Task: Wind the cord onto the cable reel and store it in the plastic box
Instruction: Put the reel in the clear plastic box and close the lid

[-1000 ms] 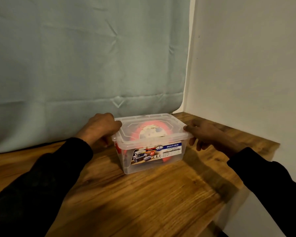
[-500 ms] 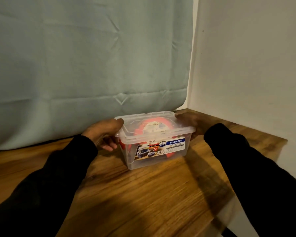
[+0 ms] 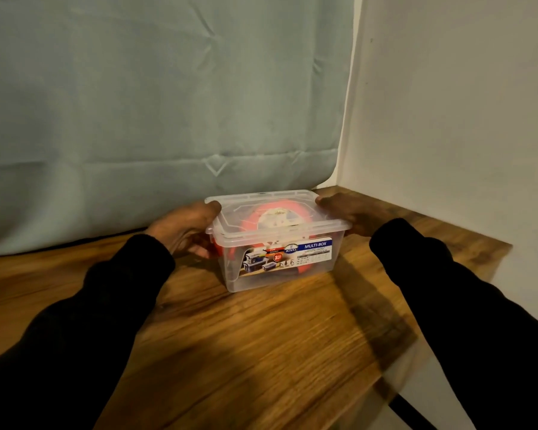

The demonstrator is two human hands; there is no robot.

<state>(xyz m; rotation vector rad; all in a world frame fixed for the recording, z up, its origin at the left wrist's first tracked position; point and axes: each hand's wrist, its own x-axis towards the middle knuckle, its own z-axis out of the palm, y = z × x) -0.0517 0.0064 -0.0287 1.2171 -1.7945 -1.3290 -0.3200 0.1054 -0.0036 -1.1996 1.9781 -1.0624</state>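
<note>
the plastic box (image 3: 280,265) stands on the wooden table (image 3: 261,352), toward 12 o'clock from the person and close to the curtain (image 3: 156,97). its lid (image 3: 271,212) is seated on top. the cable reel (image 3: 272,217) shows as an orange disc through the lid and the clear wall, lying flat inside the box; the cord itself cannot be made out separately.

the left hand (image 3: 184,229) grips the box end at 9 o'clock, thumb on the lid edge and fingers curled under the rim. the right hand (image 3: 343,212) is at the 3 o'clock end, thumb on the lid corner; the rest of its fingers are hidden behind the box, so the closure of that grip cannot be fully confirmed, though it appears to clasp the rim.

governing relation: the long axis of the box runs from 9 to 3 o'clock, slightly skewed, and lies directly between the two hands, with each hand at one short end. neither hand is clearly nearer; the load is shared evenly.

judgement: storage appears complete. the remaining action is likely pressing the lid home or shifting the closed box. uneven pressure at one end could lift the opposite lid corner.
</note>
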